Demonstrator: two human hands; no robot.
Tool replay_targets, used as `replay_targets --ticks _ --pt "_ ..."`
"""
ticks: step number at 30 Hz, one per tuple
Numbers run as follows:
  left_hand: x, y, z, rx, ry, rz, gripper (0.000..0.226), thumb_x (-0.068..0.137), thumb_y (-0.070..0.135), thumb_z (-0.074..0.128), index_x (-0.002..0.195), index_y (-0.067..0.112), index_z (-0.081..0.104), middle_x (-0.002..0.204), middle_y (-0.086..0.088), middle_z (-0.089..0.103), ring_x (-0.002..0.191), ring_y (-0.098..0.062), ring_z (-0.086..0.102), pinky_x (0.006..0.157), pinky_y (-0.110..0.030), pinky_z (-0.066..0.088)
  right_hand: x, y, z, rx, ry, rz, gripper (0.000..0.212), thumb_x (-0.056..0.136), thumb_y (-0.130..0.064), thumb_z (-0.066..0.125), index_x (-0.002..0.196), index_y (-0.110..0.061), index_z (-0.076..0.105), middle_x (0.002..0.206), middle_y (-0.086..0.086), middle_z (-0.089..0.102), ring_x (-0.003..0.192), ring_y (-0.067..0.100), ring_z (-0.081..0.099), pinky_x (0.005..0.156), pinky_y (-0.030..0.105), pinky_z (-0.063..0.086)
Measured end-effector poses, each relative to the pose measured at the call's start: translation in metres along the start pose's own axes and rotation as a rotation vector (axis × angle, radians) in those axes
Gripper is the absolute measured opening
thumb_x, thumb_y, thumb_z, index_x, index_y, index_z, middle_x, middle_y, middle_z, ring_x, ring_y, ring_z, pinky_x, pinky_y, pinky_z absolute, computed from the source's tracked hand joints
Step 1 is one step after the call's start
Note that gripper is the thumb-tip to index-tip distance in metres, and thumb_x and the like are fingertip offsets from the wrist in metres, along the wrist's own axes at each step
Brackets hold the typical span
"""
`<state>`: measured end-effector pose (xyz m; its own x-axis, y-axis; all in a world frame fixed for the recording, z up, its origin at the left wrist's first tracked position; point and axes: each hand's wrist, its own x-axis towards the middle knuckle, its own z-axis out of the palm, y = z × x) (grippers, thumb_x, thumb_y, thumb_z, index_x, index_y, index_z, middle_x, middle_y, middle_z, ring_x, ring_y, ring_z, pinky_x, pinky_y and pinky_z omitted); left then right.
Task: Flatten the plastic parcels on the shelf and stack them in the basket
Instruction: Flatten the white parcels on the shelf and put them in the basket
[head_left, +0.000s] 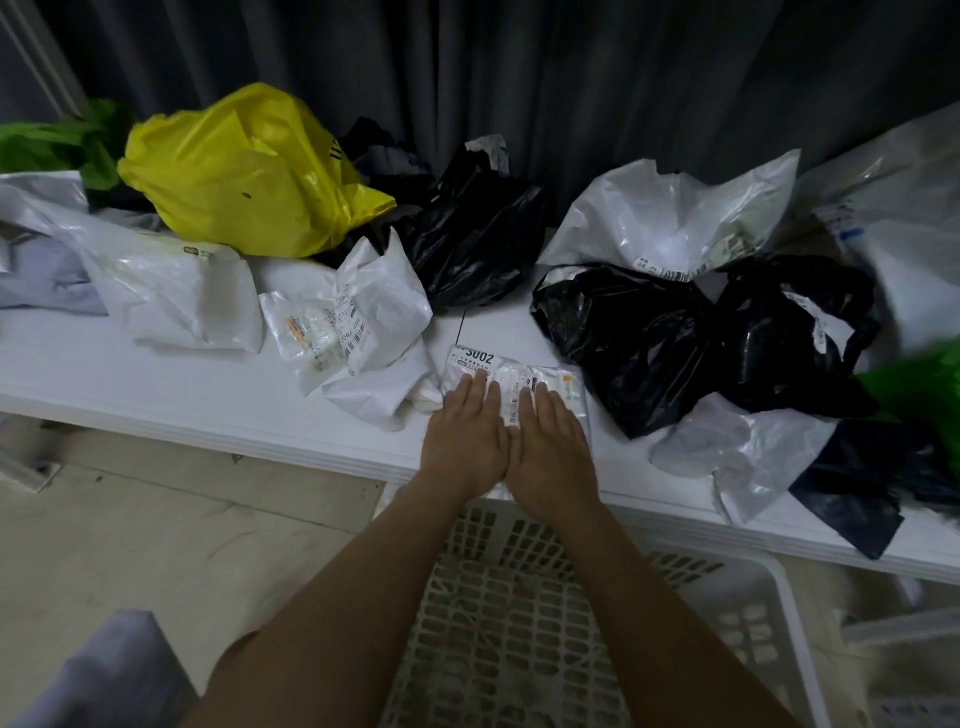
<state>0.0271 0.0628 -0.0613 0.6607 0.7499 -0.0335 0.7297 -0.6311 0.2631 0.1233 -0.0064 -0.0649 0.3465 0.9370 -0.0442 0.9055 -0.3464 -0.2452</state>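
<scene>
A small white plastic parcel (511, 370) with a printed label lies flat near the front edge of the white shelf (182, 384). My left hand (464, 435) and my right hand (551, 447) press down on it side by side, palms down, fingers straight. Most of the parcel is hidden under them. Below the shelf edge, under my forearms, stands a white lattice basket (524, 613); nothing shows inside it. Crumpled parcels lie all along the shelf: a yellow one (244, 171), white ones (358, 322) (670, 213), and black ones (478, 228) (628, 338).
Dark curtains hang behind the shelf. Green bags sit at the far left (57, 145) and right edge (924, 379). More white and dark parcels (769, 457) crowd the right front of the shelf. A pale floor lies at the lower left, and a second white crate (893, 654) at the lower right.
</scene>
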Motion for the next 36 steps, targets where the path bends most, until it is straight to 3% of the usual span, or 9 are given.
replay_targets --ticks 5,8,11,14,16,19,21,23,36 --pt "-0.002 0.001 -0.003 0.0 0.025 -0.037 0.1 0.068 0.053 -0.017 0.152 0.01 0.014 0.16 -0.01 0.006 0.148 -0.022 0.003 0.118 -0.032 0.003 0.003 -0.006 -0.007 -0.091 -0.032 0.095 0.06 0.102 -0.038 0.015 0.154 -0.01 0.007 0.161 0.009 0.006 0.147 0.022 0.007 0.119 0.037 0.008" --pt "-0.001 0.004 -0.007 0.054 0.006 -0.056 0.077 0.085 0.047 0.0 0.151 0.01 0.017 0.16 -0.011 0.01 0.146 -0.024 0.009 0.116 -0.036 0.014 0.014 -0.008 -0.026 -0.174 0.063 0.05 0.071 0.089 -0.041 0.005 0.144 -0.006 0.034 0.148 0.014 0.036 0.134 0.029 0.032 0.107 0.037 0.028" --pt "0.005 0.007 -0.015 0.14 0.028 -0.031 0.076 0.082 0.047 -0.001 0.137 0.01 0.036 0.151 -0.014 0.028 0.136 -0.028 0.028 0.108 -0.039 0.025 0.029 0.0 -0.026 -0.077 -0.007 -0.108 0.066 0.091 -0.034 0.006 0.151 -0.009 0.022 0.16 0.008 0.015 0.147 0.021 0.009 0.117 0.032 0.005" --pt "0.019 0.0 -0.015 0.126 0.07 0.042 0.067 0.09 0.042 0.004 0.137 0.005 0.036 0.151 -0.015 0.029 0.139 -0.027 0.027 0.113 -0.038 0.021 0.032 0.008 -0.013 -0.021 0.0 -0.092 0.061 0.096 -0.04 0.004 0.154 -0.021 0.009 0.162 -0.002 -0.004 0.148 0.016 -0.01 0.117 0.033 -0.009" --pt "0.025 -0.007 -0.012 0.048 0.096 0.085 0.071 0.089 0.04 0.003 0.138 -0.001 0.035 0.151 -0.02 0.029 0.142 -0.03 0.025 0.116 -0.039 0.021 0.031 0.008 -0.008 -0.03 0.028 -0.078 0.068 0.09 -0.046 -0.005 0.154 -0.025 0.005 0.161 -0.003 -0.008 0.147 0.016 -0.013 0.119 0.036 -0.01" --pt "0.025 -0.011 -0.004 0.017 0.109 0.069 0.081 0.084 0.043 -0.003 0.146 0.0 0.026 0.157 -0.017 0.015 0.147 -0.029 0.013 0.117 -0.044 0.021 0.033 0.009 -0.007 -0.053 -0.022 -0.036 0.056 0.099 -0.044 0.004 0.153 -0.031 -0.003 0.16 -0.005 -0.014 0.146 0.018 -0.019 0.118 0.039 -0.013" --pt "0.028 -0.014 0.004 0.037 0.077 0.021 0.068 0.093 0.042 0.001 0.153 0.011 0.008 0.16 -0.008 0.0 0.148 -0.022 -0.004 0.12 -0.041 0.008 0.036 0.009 -0.006 -0.059 -0.034 -0.006 0.053 0.102 -0.041 0.009 0.152 -0.034 -0.006 0.16 -0.005 -0.016 0.146 0.02 -0.02 0.117 0.042 -0.014" --pt "0.031 -0.014 0.005 0.049 0.049 -0.001 0.057 0.1 0.038 0.012 0.153 0.017 0.002 0.161 -0.006 -0.005 0.147 -0.02 -0.011 0.12 -0.038 0.002 0.036 0.008 -0.006 -0.06 -0.04 0.017 0.053 0.102 -0.043 0.01 0.152 -0.035 -0.005 0.16 -0.004 -0.016 0.145 0.022 -0.02 0.117 0.044 -0.013" --pt "0.03 -0.011 0.001 0.055 0.019 -0.043 0.056 0.101 0.039 0.012 0.153 0.019 0.01 0.161 -0.006 0.001 0.148 -0.02 -0.006 0.119 -0.036 0.006 0.038 0.006 -0.005 -0.08 -0.077 0.061 0.053 0.102 -0.045 0.008 0.152 -0.036 -0.003 0.161 -0.003 -0.013 0.146 0.022 -0.02 0.117 0.045 -0.014"
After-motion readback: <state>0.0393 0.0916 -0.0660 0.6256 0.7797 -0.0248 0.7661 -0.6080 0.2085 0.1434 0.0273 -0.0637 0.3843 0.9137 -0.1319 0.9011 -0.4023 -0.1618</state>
